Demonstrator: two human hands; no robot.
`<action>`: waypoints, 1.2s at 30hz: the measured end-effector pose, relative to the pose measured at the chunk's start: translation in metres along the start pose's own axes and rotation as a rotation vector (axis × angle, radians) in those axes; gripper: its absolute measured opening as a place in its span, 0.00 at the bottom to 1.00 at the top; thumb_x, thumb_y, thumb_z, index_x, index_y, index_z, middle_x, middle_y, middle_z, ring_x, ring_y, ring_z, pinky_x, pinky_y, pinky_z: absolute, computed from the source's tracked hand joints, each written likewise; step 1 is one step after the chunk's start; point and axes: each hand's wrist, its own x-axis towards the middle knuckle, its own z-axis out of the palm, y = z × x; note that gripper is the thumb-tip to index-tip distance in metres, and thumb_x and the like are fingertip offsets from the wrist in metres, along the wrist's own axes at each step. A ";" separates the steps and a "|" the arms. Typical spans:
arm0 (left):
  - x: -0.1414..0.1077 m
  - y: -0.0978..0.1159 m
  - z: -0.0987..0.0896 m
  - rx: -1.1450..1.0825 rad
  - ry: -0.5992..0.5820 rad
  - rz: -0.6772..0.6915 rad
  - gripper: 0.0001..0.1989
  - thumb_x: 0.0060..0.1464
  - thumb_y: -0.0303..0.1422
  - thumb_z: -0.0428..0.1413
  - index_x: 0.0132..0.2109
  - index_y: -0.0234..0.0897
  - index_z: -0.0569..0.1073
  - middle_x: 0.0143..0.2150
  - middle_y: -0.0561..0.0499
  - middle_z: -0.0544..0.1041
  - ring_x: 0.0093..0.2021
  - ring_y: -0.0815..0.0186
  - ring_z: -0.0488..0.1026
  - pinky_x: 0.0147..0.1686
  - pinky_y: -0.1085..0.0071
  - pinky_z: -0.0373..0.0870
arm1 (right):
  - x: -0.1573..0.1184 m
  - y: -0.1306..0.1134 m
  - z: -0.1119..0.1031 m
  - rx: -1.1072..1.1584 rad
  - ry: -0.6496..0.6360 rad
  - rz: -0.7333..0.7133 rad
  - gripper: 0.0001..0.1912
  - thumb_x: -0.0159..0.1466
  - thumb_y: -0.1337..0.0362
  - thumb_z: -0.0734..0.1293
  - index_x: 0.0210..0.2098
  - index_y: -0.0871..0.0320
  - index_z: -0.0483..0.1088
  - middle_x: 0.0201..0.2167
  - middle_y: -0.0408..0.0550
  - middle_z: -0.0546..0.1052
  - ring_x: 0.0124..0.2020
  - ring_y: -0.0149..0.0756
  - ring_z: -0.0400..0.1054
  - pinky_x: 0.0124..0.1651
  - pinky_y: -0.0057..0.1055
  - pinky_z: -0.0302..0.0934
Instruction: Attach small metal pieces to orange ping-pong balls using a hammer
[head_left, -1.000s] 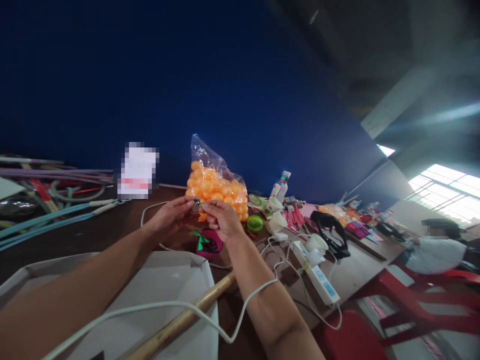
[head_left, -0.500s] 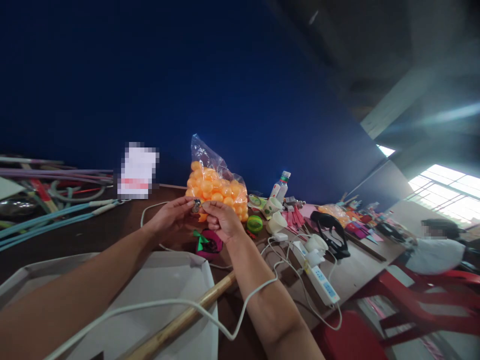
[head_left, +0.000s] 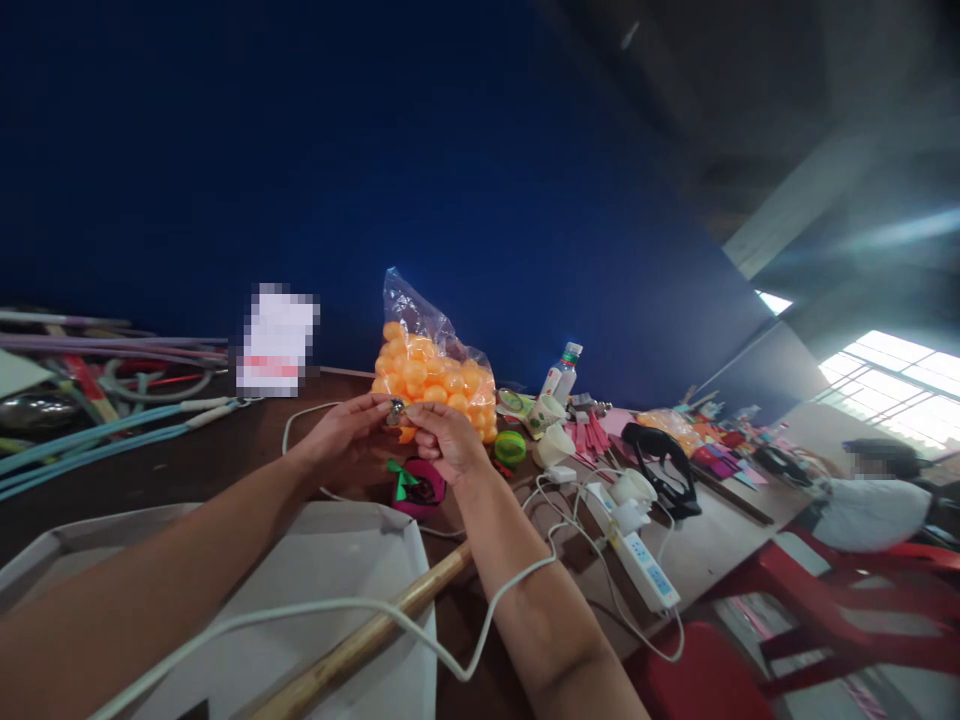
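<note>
Taking the pinched piece as the centre of my clock: both hands meet over the table. At 9 o'clock my left hand (head_left: 349, 424) grips a small shiny metal piece (head_left: 395, 410) by finger and thumb; at 4 o'clock my right hand (head_left: 448, 440) has thumb and forefinger closed at its other side, remaining fingers curled. I can't make out whether the right tips touch the metal or something small attached to it.

Just behind, at 1 o'clock, stands a clear plastic bag of orange balls (head_left: 435, 380), backed by a dark blue panel (head_left: 375, 180) that bounds my reach at 12. A magenta ring with a green ribbon (head_left: 424, 492) sits near at 5, and a green tape roll (head_left: 510, 448) between 3 and 4.

My widest strip of bare dark tabletop (head_left: 172, 465) runs toward 9, between the light-blue cords (head_left: 112, 440) and the rear rim of a white tray (head_left: 360, 520) at 7. A wooden stick (head_left: 360, 640) slants across the tray's near right edge, from 5 to 7. The right is tighter: a white cable (head_left: 345, 604) crosses stick and right forearm, more leads loop by the power strip (head_left: 645, 570) at 4, and past the table edge stands a red stool (head_left: 705, 675).
</note>
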 end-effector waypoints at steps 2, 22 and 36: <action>-0.001 0.000 0.000 0.006 -0.002 -0.004 0.08 0.50 0.27 0.60 0.40 0.29 0.75 0.35 0.42 0.80 0.32 0.60 0.79 0.35 0.63 0.77 | 0.000 0.000 0.000 0.002 -0.010 0.002 0.15 0.44 0.63 0.76 0.27 0.62 0.71 0.25 0.43 0.74 0.15 0.16 0.49 0.15 0.16 0.38; 0.001 -0.002 -0.005 0.040 -0.013 -0.025 0.09 0.51 0.29 0.61 0.40 0.31 0.75 0.35 0.43 0.79 0.31 0.60 0.79 0.34 0.63 0.76 | 0.001 0.002 -0.002 0.040 -0.033 0.021 0.14 0.44 0.64 0.76 0.26 0.62 0.70 0.25 0.43 0.74 0.16 0.16 0.50 0.15 0.15 0.40; 0.003 -0.005 -0.007 0.051 -0.034 -0.029 0.10 0.51 0.31 0.60 0.41 0.31 0.74 0.37 0.43 0.79 0.34 0.59 0.79 0.37 0.61 0.77 | 0.002 0.001 -0.003 0.070 -0.059 0.036 0.14 0.43 0.65 0.76 0.25 0.64 0.71 0.23 0.43 0.73 0.16 0.16 0.51 0.15 0.14 0.42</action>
